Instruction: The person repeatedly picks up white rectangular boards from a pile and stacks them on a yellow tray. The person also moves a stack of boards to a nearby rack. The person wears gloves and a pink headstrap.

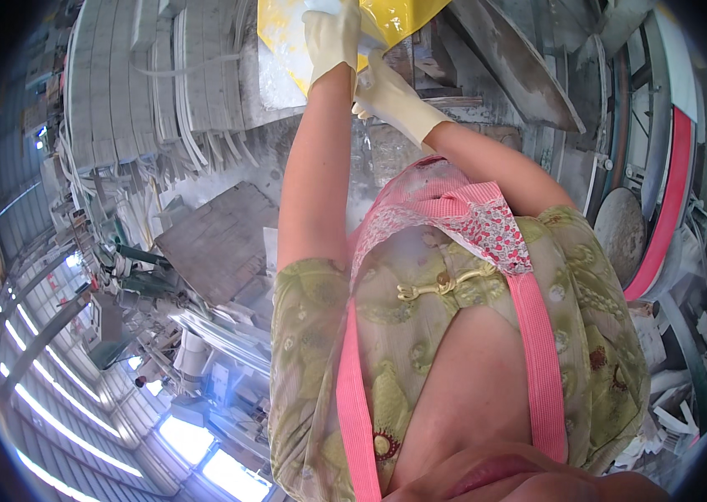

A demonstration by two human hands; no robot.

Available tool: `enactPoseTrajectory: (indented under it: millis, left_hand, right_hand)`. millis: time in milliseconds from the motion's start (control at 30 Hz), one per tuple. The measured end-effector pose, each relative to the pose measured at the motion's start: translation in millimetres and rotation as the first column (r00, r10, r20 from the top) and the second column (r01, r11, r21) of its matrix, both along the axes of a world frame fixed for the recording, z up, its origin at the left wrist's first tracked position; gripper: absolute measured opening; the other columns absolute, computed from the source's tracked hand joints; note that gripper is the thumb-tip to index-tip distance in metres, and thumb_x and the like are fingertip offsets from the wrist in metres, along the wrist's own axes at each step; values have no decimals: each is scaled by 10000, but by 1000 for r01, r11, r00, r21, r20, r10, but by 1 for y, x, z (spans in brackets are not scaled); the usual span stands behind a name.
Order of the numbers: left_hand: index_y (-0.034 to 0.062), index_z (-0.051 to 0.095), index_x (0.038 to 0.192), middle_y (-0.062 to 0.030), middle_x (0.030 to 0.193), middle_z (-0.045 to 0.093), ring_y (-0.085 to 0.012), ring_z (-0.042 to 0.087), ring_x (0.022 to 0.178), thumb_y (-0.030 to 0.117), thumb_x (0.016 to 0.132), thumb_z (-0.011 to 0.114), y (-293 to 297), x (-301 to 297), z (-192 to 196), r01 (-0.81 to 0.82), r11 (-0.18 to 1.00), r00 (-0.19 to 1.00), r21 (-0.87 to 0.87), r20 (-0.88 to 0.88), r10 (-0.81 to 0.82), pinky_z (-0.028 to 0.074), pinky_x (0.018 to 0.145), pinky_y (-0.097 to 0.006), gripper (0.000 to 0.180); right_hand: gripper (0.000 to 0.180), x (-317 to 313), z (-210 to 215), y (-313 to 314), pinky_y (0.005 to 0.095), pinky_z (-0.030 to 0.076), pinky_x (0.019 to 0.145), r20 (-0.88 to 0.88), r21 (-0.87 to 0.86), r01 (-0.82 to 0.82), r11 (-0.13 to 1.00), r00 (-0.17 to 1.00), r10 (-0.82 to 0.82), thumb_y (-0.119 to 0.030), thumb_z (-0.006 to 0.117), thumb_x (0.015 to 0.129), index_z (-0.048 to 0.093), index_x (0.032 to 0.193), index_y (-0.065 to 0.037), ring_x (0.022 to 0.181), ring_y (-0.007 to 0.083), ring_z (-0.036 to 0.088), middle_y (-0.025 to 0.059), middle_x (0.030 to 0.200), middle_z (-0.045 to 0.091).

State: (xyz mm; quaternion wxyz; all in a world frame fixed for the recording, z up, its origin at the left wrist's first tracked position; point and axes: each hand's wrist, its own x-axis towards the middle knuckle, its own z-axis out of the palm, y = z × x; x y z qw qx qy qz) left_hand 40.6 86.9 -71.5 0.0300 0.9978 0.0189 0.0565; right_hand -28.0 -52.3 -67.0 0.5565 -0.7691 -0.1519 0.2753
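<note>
Both our gloved hands grip the yellow sack at twelve o'clock in the head view. Our left hand closes on its upper edge, fingers curled over the rim where clear plastic lining shows. Our right hand sits just below at one o'clock of the left, pressed against the sack's lower corner; we cannot tell how tightly its fingers are shut. Our bare forearms run up from the centre, over a pink apron and green patterned blouse. At ten o'clock we see stacked white slabs bound with straps, and nearer us a grey board. At three o'clock a red band curves round a machine, beside a grey disc.
</note>
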Motion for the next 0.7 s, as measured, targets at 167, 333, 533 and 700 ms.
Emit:
enactPoseTrajectory:
  millis: [167, 333, 533, 700]
  left_hand:
    - [137, 512, 1423, -335, 1172, 588, -480, 577, 1099, 198, 1050, 470, -1, -9, 1, 68, 996, 998, 63, 1, -68, 463, 962, -518, 381]
    - [91, 531, 1417, -322, 1282, 573, -475, 544, 1199, 305, 1053, 468, -19, -17, 27, 16, 995, 993, -97, 116, -5, 435, 1008, -505, 427]
    - [-48, 572, 1358, -292, 1336, 594, -398, 562, 1250, 556, 974, 528, -43, -15, 77, -402, 686, 915, -607, -239, 325, 426, 1036, -459, 717]
    - [-63, 571, 1358, -269, 1305, 626, -376, 587, 1229, 586, 969, 531, -41, -17, 97, -313, 740, 948, -595, -245, 204, 459, 1020, -459, 758]
  right_hand:
    - [727, -5, -27, 0, 428, 502, 925, 16, 36, 124, 992, 992, -125, -381, 627, 971, 282, 1441, 54, 1148, 414, 649, 284, 1150, 673]
    - [580, -6, -22, 6, 481, 499, 957, 512, -110, -7, 994, 857, 63, -269, 508, 1022, 304, 1499, -12, 1135, 345, 643, 149, 1189, 660]
    - [733, -12, 16, -13, 410, 514, 913, 30, 148, 35, 988, 999, -40, -286, 591, 965, 230, 1529, 11, 1087, 382, 652, 231, 1188, 653]
    - [816, -18, 16, -15, 423, 522, 867, 166, 178, 33, 983, 984, -63, -295, 639, 943, 191, 1549, 18, 1016, 390, 673, 272, 1162, 646]
